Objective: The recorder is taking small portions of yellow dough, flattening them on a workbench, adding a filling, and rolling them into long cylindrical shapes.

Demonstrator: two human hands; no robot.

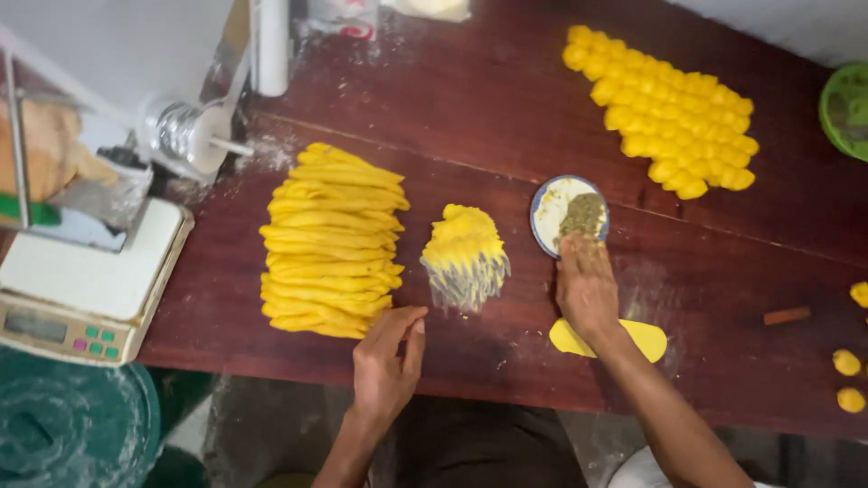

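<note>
My right hand [586,287] reaches to a small blue-rimmed plate [548,210] that holds a greenish-brown filling [583,215]; the fingertips touch the plate's near edge. A flat yellow dough oval [644,338] lies under my right wrist. My left hand [387,360] rests on the dark wooden table [506,108] with its fingers loosely together and nothing in it, next to the near end of a tall stack of yellow dough strips [331,240]. Between the hands lies a small heap of dough pieces [466,255], partly coated in filling.
Rows of yellow dough balls [667,112] cover the far right of the table. A white scale [87,280] and a dough roller machine [194,131] stand at the left. A green bowl [846,108] sits at the right edge, with loose dough balls [847,362] nearer.
</note>
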